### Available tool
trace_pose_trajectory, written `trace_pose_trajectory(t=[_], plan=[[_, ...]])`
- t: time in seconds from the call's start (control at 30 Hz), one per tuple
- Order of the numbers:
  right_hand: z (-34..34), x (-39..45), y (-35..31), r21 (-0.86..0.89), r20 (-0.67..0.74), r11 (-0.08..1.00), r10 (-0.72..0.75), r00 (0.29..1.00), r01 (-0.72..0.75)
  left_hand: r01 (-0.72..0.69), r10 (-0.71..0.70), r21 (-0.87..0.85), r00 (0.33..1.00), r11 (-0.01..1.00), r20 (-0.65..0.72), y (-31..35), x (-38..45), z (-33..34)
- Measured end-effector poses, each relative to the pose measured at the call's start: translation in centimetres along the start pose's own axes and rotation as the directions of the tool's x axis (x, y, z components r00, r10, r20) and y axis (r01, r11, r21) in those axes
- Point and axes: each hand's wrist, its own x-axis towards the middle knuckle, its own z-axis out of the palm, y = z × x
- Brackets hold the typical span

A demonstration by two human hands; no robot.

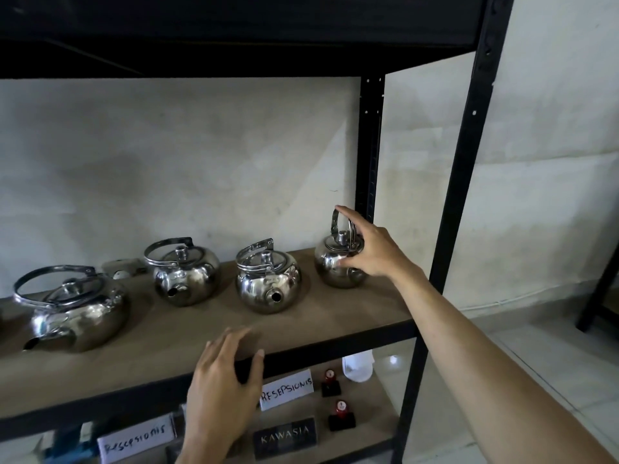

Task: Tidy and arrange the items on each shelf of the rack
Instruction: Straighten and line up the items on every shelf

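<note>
Several shiny steel kettles stand in a row on the wooden shelf [335, 316] of a black metal rack. My right hand [371, 249] grips the rightmost small kettle [331, 266], fingers over its upright handle and thumb on its body. To its left sit a middle kettle [268, 286], another kettle [184, 276], and a large kettle [77, 313] at the far left, spouts facing forward. My left hand [224, 376] rests on the shelf's front edge, thumb curled under the black rail.
The shelf below holds white signs reading "RESEPSIONIS" [286, 390], a dark "KAWASIA" sign [284, 438], two red-topped stamps on black bases [340, 413] and a white container [357, 366]. Black rack uprights [462, 162] stand at the right. A small white object [120, 267] lies behind the kettles.
</note>
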Motion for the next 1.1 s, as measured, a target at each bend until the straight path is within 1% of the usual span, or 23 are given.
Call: trace_pose_trajectory(t=[0.07, 0.13, 0.2, 0.27, 0.33, 0.43, 0.47, 0.57, 0.73, 0.83, 0.97, 1.1], plan=[[0.0, 0.0, -0.1, 0.005, -0.003, 1.0, -0.016, 1.0, 0.016, 0.029, -0.028, 0.015, 0.999, 0.999, -0.039, -0.3, 0.5, -0.5], [-0.1, -0.2, -0.4, 0.041, 0.001, 0.999, -0.027, 1.0, 0.027, 0.051, -0.049, 0.03, 0.998, 0.998, -0.044, -0.4, 1.0, -0.9], [-0.4, -1.0, -0.5, 0.173, -0.011, 0.985, -0.016, 1.0, 0.018, 0.061, -0.059, 0.043, 0.998, 0.997, -0.033, -0.6, 1.6, -1.3], [-0.3, -2.6, -0.2, 0.347, -0.037, 0.937, 0.041, 0.998, -0.026, 0.069, -0.068, 0.052, 0.997, 0.996, -0.03, -0.8, 2.1, -1.7], [0.6, -4.5, 0.9, 0.409, -0.044, 0.91, 0.085, 0.995, -0.06, 0.084, -0.082, 0.06, 0.996, 0.995, -0.035, -0.7, 2.4, -1.9], [2.3, -5.9, 1.9, 0.353, 0.054, 0.92, 0.159, 0.986, -0.168, 0.096, -0.092, 0.106, 0.995, 0.99, -0.034, -0.5, 2.4, -1.9], [2.6, -5.8, 2.2, 0.323, 0.062, 0.928, 0.178, 0.982, -0.188, 0.102, -0.098, 0.129, 0.995, 0.986, -0.036, -0.3, 2.4, -1.7], [3.2, -4.8, 2.6, 0.265, 0.016, 0.945, 0.197, 0.98, -0.194, 0.122, -0.114, 0.176, 0.992, 0.977, -0.06, -0.1, 2.2, -1.4], [4.0, -3.8, 3.4, 0.227, -0.049, 0.961, 0.175, 0.983, -0.16, 0.07, -0.045, 0.246, 0.993, 0.967, -0.106, -1.4, 2.1, -0.2], [4.0, -3.7, 3.7, 0.21, -0.057, 0.964, 0.177, 0.983, -0.161, 0.072, -0.04, 0.256, 0.991, 0.964, -0.131, -1.7, 2.2, 0.3], [3.9, -3.4, 4.6, 0.172, -0.103, 0.967, 0.207, 0.973, -0.188, 0.055, -0.019, 0.267, 0.991, 0.962, -0.135, -1.9, 2.2, 0.6], [3.8, -3.1, 4.9, 0.172, -0.098, 0.963, 0.227, 0.969, -0.208, 0.052, -0.015, 0.283, 0.991, 0.958, -0.131, -2.2, 2.3, 0.7]])
